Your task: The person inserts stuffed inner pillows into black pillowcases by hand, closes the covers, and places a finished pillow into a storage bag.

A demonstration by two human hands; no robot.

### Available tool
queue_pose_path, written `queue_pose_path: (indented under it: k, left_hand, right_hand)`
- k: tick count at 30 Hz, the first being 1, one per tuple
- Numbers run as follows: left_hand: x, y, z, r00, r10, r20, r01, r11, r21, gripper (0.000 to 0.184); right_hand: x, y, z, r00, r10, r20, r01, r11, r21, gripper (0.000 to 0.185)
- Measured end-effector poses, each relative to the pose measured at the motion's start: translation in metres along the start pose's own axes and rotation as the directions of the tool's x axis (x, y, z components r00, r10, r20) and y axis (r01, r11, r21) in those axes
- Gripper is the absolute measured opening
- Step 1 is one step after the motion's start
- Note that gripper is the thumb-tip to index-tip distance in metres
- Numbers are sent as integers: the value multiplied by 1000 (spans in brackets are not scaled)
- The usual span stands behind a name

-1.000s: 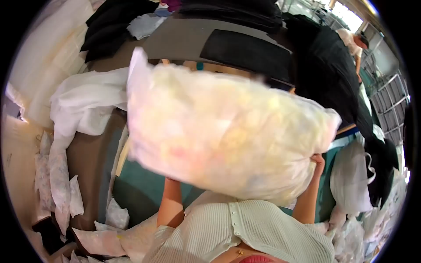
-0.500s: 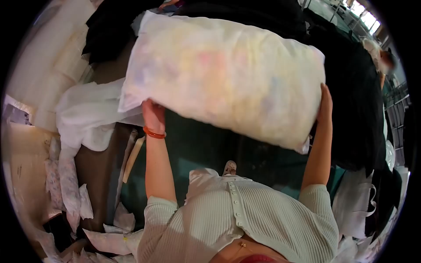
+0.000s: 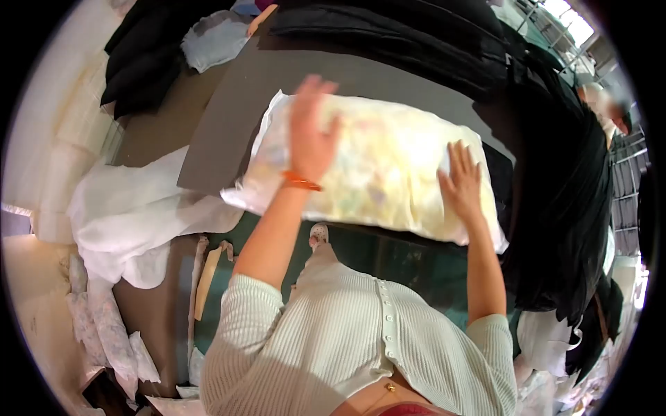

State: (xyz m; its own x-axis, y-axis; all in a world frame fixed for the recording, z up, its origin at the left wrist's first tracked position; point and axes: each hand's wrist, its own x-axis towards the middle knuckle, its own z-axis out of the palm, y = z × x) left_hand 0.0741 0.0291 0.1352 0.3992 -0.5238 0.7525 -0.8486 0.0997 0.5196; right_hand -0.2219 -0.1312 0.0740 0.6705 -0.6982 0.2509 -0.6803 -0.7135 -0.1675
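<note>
A plump, pale translucent pillow (image 3: 388, 166) with soft colours showing through lies on the grey tabletop (image 3: 225, 111), partly over a black piece at its right. My left hand (image 3: 313, 132), with an orange bracelet at the wrist, is over the pillow's left part, fingers apart and blurred; whether it touches is unclear. Flat against the pillow's right part rests my right hand (image 3: 463, 179), its fingers spread.
Black fabric (image 3: 555, 180) is heaped along the right and the back (image 3: 395, 31). White fabric (image 3: 125, 215) drapes at the left, above small stuffed bags (image 3: 104, 326). A person (image 3: 602, 111) is at the far right; another person's arm (image 3: 262, 19) reaches in behind.
The pillow, held up in both hands before, now lies on the table. My left hand has let go of its lower edge and moved over its top; my right hand has opened onto its surface.
</note>
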Motion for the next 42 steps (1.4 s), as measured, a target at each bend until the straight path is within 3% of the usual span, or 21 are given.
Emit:
queue_pose_path:
  k: [2, 4, 9, 12, 16, 18, 20, 21, 23, 26, 28, 30, 32, 33, 35, 38, 40, 42]
  left_hand:
    - [-14, -13, 40, 943, 13, 334, -40, 996, 74, 48]
    - [-46, -29, 54, 803, -60, 593, -84, 973, 213, 56]
    - [-51, -95, 62, 750, -178, 637, 50, 976, 214, 61]
    - [-29, -142, 113, 774, -155, 614, 22, 976, 218, 52]
    - [11, -195, 142, 728, -149, 669, -14, 973, 232, 49]
    - [-11, -178, 116, 719, -147, 679, 6, 979, 206, 50]
    - [-53, -159, 92, 804, -74, 590, 31, 996, 82, 56]
    - [-54, -160, 95, 804, -72, 591, 26, 996, 86, 56]
    - [-74, -131, 85, 844, -52, 534, 17, 997, 69, 61]
    - [-41, -128, 97, 820, -32, 571, -59, 989, 139, 58]
    - [-34, -137, 98, 838, 15, 546, -51, 997, 51, 52]
    - [-14, -94, 84, 793, -282, 540, 185, 956, 227, 44]
    - [1, -34, 84, 889, -125, 440, -29, 945, 327, 51]
    - [3, -3, 91, 884, -106, 455, -44, 950, 308, 51]
    - [2, 41, 106, 782, 56, 621, -286, 918, 277, 55]
    - [-34, 36, 114, 532, -210, 820, -331, 840, 429, 75]
    - [-48, 15, 108, 541, -199, 817, -313, 854, 415, 75]
    - [-57, 3, 102, 551, -214, 807, -296, 854, 428, 76]
  right_hand:
    - [1, -33, 18, 998, -47, 49, 47, 999, 10, 65]
    - [-9, -48, 31, 991, -114, 67, 115, 993, -14, 68]
    - [22, -103, 40, 979, -66, 194, 87, 991, -102, 70]
    - [100, -104, 64, 985, -112, 134, 140, 964, -227, 66]
    - [165, -108, 78, 992, -95, 78, 109, 974, -198, 66]
    - [141, -98, 77, 994, -86, 72, 98, 979, -176, 66]
    - [73, -72, 97, 970, -208, -124, 202, 978, -60, 67]
    - [61, -65, 107, 970, -207, -129, 201, 978, -56, 67]
    - [20, -67, 102, 967, -210, -144, 228, 965, 129, 62]
    - [35, -61, 83, 979, -157, -126, 180, 963, 199, 65]
    - [34, -56, 67, 979, -168, -118, 194, 944, 269, 69]
    - [24, -54, 62, 976, -174, -131, 209, 916, 341, 71]
    - [12, -55, 52, 982, -170, -83, 189, 893, 408, 71]
    - [5, -54, 38, 981, -189, -50, 190, 861, 472, 71]
    - [3, -46, 24, 951, -309, 12, 243, 769, 591, 71]
    - [7, 9, -11, 980, -198, -19, 186, 875, 448, 71]
    - [12, 45, -10, 998, 45, -45, -29, 950, 311, 77]
    - [4, 45, -14, 987, 156, 50, -163, 911, 378, 83]
